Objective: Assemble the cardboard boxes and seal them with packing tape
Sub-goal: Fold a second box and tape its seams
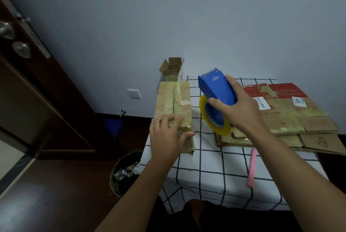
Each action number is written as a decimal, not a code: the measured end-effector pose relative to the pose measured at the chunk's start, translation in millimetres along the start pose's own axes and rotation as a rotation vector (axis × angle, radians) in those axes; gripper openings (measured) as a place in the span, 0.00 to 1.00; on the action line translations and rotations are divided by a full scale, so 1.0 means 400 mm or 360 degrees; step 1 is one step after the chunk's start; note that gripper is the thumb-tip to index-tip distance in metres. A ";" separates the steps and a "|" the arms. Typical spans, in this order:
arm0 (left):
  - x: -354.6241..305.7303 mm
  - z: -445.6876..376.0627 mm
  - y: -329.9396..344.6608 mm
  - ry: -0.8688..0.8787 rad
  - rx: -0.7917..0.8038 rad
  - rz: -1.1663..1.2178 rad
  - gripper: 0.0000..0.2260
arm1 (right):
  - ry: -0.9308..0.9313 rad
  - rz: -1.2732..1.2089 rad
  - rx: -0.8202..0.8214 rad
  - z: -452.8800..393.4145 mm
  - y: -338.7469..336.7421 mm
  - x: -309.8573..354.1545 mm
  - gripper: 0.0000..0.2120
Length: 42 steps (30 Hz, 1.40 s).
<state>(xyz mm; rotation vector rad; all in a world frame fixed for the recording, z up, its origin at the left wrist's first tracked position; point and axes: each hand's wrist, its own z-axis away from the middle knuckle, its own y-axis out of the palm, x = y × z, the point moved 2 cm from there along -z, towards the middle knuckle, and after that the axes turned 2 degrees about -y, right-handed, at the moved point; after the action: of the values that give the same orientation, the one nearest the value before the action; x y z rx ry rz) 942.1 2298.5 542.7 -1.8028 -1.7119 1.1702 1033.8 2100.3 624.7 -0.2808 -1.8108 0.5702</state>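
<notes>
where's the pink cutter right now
In the head view the pink cutter lies on the checked tablecloth at the right, just below the flattened cardboard stack and beside the right forearm.

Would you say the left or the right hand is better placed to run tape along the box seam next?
Probably the right hand: it grips the tape dispenser, while the left hand steadies the box.

box: matt cardboard, glossy tape | dispenser: smooth blue plastic | tablecloth: checked cloth

On your table, closed box sits left, flattened cardboard stack right, open box behind, bin on the floor left.
</notes>
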 end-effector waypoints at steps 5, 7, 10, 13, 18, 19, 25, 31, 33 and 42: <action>0.019 -0.022 -0.019 0.0038 0.0240 0.0087 0.25 | 0.0115 0.0059 0.0057 0.038 0.018 -0.061 0.37; 0.028 -0.027 -0.032 0.0064 0.0202 0.0053 0.22 | 0.0149 0.0014 0.0082 0.046 0.028 -0.077 0.36; 0.046 -0.024 -0.049 0.0037 0.0117 0.0118 0.20 | 0.0131 0.0088 0.0201 0.061 0.039 -0.092 0.30; 0.094 -0.028 -0.098 -0.0281 0.0000 0.0338 0.22 | 0.0045 0.0197 0.0422 0.087 0.067 -0.104 0.32; 0.188 -0.048 -0.204 -0.0648 -0.0428 0.0618 0.16 | -0.0050 0.0652 0.0685 0.129 0.167 -0.129 0.38; 0.198 -0.046 -0.219 -0.0725 -0.0473 0.0664 0.16 | -0.0069 0.0758 0.0721 0.140 0.190 -0.129 0.38; 0.210 -0.018 -0.247 -0.1052 -0.0663 0.0967 0.11 | -0.0178 0.1129 0.0806 0.188 0.292 -0.167 0.39; 0.140 -0.024 -0.200 -0.1134 -0.0639 0.1344 0.11 | -0.0285 0.1385 0.1039 0.203 0.335 -0.189 0.34; 0.115 -0.036 -0.192 -0.1066 -0.0609 0.1303 0.09 | -0.0190 0.1289 0.1196 0.192 0.324 -0.184 0.33; 0.073 -0.068 -0.155 -0.0023 -0.0527 0.0216 0.17 | 0.0006 -0.0220 0.0151 0.015 0.073 0.083 0.13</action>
<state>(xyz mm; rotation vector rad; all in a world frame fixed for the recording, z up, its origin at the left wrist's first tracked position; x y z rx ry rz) 921.6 2344.2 596.9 -2.1372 -1.9076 0.9974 1015.1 2139.3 635.9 -0.0913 -1.7780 0.5551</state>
